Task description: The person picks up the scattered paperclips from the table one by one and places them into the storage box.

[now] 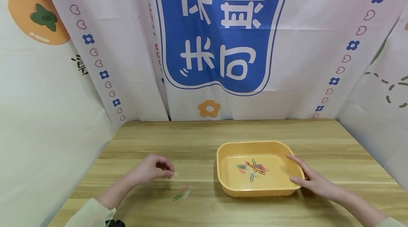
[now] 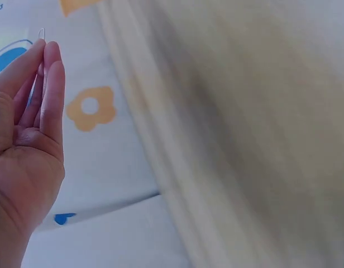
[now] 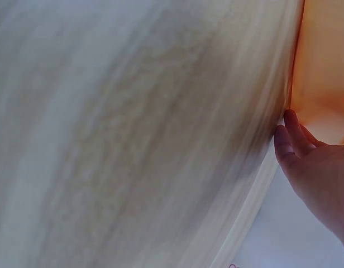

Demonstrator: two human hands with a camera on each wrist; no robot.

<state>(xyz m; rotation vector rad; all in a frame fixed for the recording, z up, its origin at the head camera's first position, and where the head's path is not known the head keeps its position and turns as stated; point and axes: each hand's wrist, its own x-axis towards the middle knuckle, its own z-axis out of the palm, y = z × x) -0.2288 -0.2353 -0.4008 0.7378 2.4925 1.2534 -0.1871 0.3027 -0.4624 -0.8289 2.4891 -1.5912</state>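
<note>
My left hand (image 1: pixel 154 167) pinches a pale, clear-looking paper clip (image 1: pixel 176 173) between thumb and fingertips, just over the wooden table. In the left wrist view the clip's looped end (image 2: pixel 42 33) pokes out above the fingertips. Near that hand lie a pink paper clip (image 1: pixel 184 188), a green paper clip (image 1: pixel 176 197) and a white paper clip (image 1: pixel 186 194). My right hand (image 1: pixel 313 181) holds the right end of a yellow plastic basin (image 1: pixel 255 193), with thumb and a finger over its rim. Several coloured paper clips (image 1: pixel 254 166) are heaped inside the basin, around its middle.
The wood-grain table (image 1: pixel 143 135) ends at a printed white cloth (image 1: pixel 188 105) hanging behind it. More white cloth (image 1: pixel 47 120) hangs along the left and right sides. A dark band (image 1: pixel 114 223) shows at the left wrist.
</note>
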